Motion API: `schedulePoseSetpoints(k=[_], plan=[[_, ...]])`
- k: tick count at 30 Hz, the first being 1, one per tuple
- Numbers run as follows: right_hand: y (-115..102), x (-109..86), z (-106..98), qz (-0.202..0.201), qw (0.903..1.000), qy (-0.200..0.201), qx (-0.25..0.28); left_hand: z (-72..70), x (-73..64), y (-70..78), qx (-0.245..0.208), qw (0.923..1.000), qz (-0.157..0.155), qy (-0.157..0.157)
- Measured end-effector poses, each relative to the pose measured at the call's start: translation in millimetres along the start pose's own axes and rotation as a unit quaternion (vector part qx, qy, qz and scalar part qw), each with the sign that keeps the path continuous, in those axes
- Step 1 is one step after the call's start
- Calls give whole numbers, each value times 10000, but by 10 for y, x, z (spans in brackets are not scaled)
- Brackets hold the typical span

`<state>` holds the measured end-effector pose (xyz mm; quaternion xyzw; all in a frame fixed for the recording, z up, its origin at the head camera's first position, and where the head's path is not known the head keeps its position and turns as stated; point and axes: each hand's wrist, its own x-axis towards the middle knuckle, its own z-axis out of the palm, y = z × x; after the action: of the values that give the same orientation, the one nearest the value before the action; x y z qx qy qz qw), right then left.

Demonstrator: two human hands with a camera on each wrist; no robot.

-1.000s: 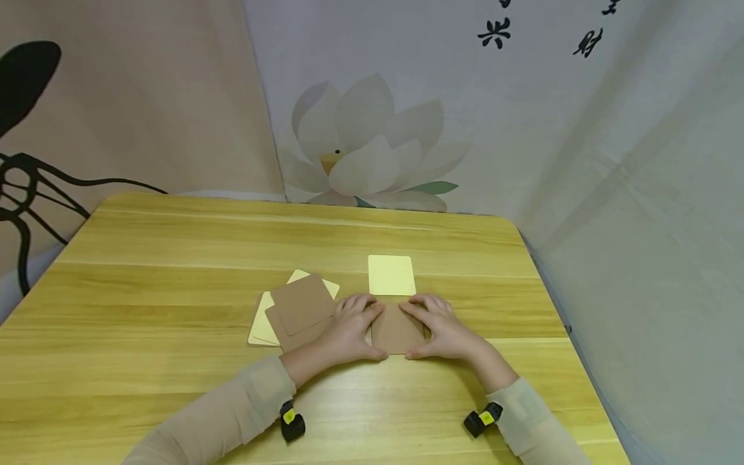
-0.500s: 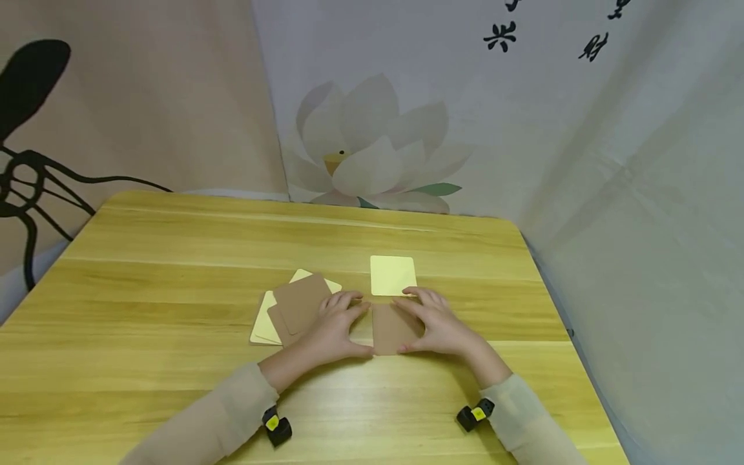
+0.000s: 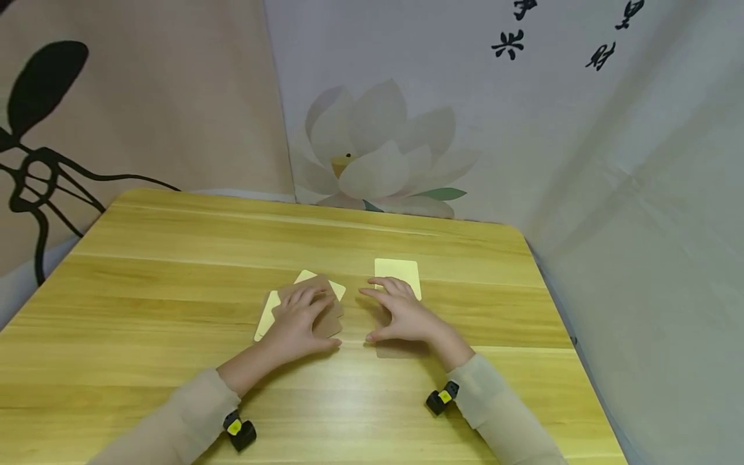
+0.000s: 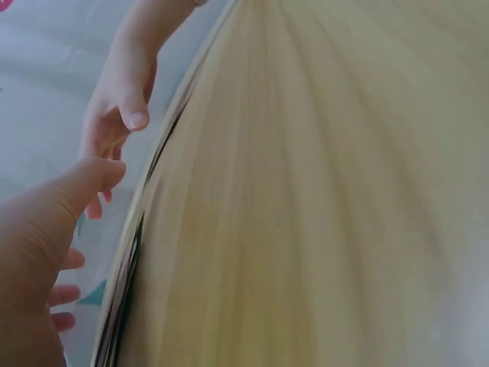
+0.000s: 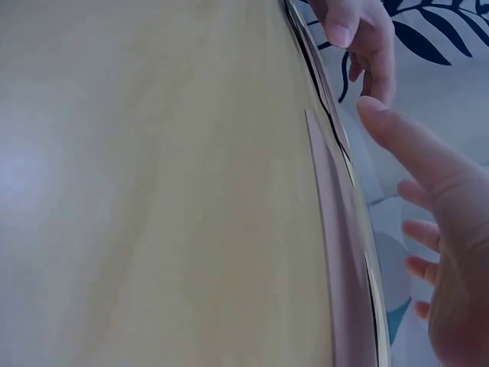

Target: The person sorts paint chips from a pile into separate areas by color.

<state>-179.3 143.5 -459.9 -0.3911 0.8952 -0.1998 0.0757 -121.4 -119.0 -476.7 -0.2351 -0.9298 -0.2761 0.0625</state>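
My left hand (image 3: 295, 326) hovers over a loose pile of square cards, its thumb and fingers spread apart. Brown cards (image 3: 330, 325) lie on top of that pile, and pale yellow cards (image 3: 267, 316) stick out at its left and back. My right hand (image 3: 407, 314) is held above a single brown card (image 3: 401, 351), fingers spread, hiding much of it. Just behind lies a single yellow card (image 3: 405, 270), partly covered by the fingers. In the right wrist view the brown card (image 5: 344, 252) appears flat on the table, apart from the hand. Neither hand holds anything.
The cards lie on a light wooden table (image 3: 203, 258) with rounded far corners. Behind it hangs a curtain (image 3: 378, 148) printed with a lotus and dark characters. A black wrist strap device (image 3: 239, 431) sits at the left cuff, another device (image 3: 443, 397) at the right.
Both hands have let go of the single brown card's sides. They have shifted left, the left hand over the pile, the right hand across the brown card. The head view has shifted slightly.
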Motion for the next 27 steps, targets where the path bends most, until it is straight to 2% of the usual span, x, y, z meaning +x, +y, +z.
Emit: schedulePoseSetpoints(k=[10, 18, 27], plan=[[-127, 368, 88, -237, 9993, -290, -6, -135, -126, -268, 356, 9988, -346, 15], [-136, 596, 166, -251, 9984, -495, -127, -172, -179, -412, 483, 9984, -286, 68], [-176, 774, 210, -224, 9971, -707, -173, -247, -221, -501, 725, 9967, -334, -121]])
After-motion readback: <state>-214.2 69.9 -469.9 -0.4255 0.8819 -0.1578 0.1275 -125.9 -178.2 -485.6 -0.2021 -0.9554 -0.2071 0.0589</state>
